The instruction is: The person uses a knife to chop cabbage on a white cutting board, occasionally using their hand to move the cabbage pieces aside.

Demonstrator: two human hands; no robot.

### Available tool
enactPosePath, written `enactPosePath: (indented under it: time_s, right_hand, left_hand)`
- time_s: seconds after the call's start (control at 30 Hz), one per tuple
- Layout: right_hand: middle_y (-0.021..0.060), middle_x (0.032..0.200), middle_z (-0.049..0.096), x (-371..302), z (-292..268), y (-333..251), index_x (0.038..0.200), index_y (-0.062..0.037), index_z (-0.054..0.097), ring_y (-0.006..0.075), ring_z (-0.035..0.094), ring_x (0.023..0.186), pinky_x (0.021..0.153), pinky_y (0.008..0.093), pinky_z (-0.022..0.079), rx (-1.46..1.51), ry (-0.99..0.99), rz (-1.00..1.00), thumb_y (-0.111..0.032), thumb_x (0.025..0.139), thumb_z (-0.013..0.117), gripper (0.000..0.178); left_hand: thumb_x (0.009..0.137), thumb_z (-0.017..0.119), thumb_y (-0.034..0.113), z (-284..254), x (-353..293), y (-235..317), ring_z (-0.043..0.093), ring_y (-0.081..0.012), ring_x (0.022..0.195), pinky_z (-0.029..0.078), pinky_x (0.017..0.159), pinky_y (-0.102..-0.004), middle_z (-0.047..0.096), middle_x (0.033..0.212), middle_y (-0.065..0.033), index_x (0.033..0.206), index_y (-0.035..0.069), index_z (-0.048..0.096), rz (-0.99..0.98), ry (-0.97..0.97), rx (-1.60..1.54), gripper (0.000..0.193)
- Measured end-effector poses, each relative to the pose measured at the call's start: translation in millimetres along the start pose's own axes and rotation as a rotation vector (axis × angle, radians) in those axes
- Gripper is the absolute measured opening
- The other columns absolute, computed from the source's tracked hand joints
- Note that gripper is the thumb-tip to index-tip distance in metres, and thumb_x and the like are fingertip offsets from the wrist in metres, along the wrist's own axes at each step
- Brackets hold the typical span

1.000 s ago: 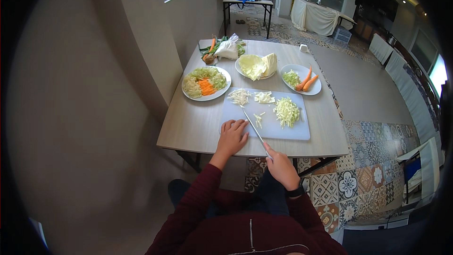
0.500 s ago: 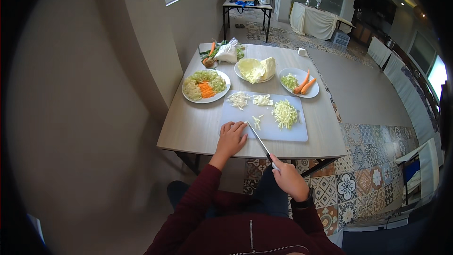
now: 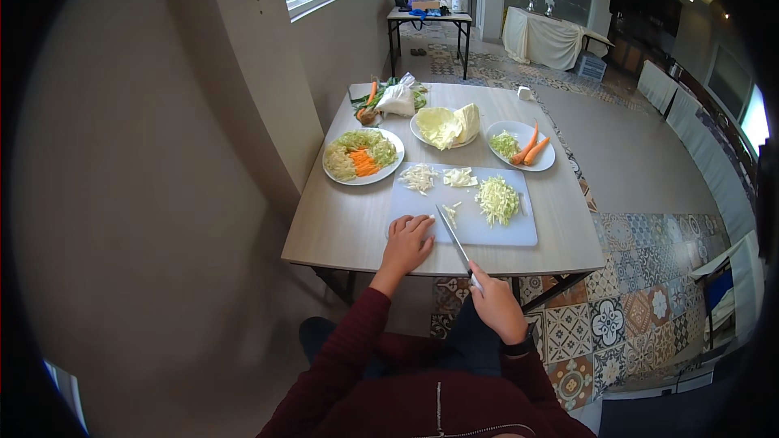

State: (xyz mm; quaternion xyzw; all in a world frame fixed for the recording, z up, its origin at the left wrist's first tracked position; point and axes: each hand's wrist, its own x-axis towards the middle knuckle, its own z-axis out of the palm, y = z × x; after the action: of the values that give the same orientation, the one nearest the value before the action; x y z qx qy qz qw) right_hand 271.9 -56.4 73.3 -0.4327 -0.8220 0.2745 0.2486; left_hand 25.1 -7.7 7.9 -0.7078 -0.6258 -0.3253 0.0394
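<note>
My right hand is wrapped round the handle of a kitchen knife, its blade pointing up and left over the white cutting board. Just left of the blade, my left hand rests on the board's near left part, fingers bent and close together; whatever lies under the fingertips is too small to make out. A few cut cabbage strips lie by the knife tip. Farther up the board are pale shreds, a small stack of cabbage pieces and a larger heap of shredded cabbage.
Behind the board stand a plate of shredded vegetables and carrot, a plate with cabbage leaves and a plate holding carrots. A white bag lies among vegetables at the far left. A wall runs along the left.
The knife blade has shifted slightly away from my left fingertips, leaving a small gap. Everything sits a little lower and farther right as the view has moved.
</note>
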Motion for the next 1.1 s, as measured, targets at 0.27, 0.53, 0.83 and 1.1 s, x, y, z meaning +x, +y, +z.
enactPosePath:
  time_s: [0.27,0.53,0.83,1.1]
  right_hand:
    - [0.028,0.089,0.066,-5.0,-2.2,-9.3,0.145,-0.0052,0.046,0.0453,0.064,0.085,0.077,0.053,0.05,-0.04,-0.003,0.045,-0.01,0.092,0.055,0.054]
    - [0.0271,0.092,0.064,-6.4,4.0,-11.9,0.143,-0.0004,0.046,0.044,0.063,0.087,0.079,0.0499,0.049,-0.027,-0.061,0.057,-0.007,0.093,0.055,0.052]
    - [0.0245,0.087,0.062,1.9,18.7,-10.1,0.145,-0.002,0.045,0.0418,0.063,0.081,0.072,0.0503,0.052,-0.148,-0.027,0.0,-0.008,0.094,0.051,0.052]
    - [0.0208,0.087,0.065,18.6,7.8,9.5,0.143,-0.0124,0.051,0.0412,0.064,0.079,0.069,0.0497,0.053,-0.185,0.016,-0.01,-0.012,0.092,0.054,0.052]
  left_hand:
    - [0.088,0.065,0.022,-1.2,3.9,1.3,0.051,-0.0326,0.122,0.033,0.107,-0.0464,0.059,0.133,-0.0081,0.139,0.013,0.053,-0.037,0.018,-0.107,0.053]
    - [0.089,0.065,0.022,2.3,1.7,-2.1,0.049,-0.0321,0.123,0.033,0.107,-0.0459,0.059,0.133,-0.0072,0.133,0.011,0.059,0.008,-0.011,-0.014,0.046]
    - [0.088,0.065,0.022,1.2,3.7,0.7,0.05,-0.0304,0.122,0.033,0.108,-0.0449,0.06,0.131,-0.0049,0.129,0.009,0.061,0.013,-0.014,-0.002,0.043]
    - [0.089,0.064,0.025,5.3,3.0,-3.3,0.048,-0.0323,0.123,0.032,0.108,-0.0457,0.059,0.132,-0.0057,0.13,0.009,0.06,0.016,-0.031,0.017,0.043]
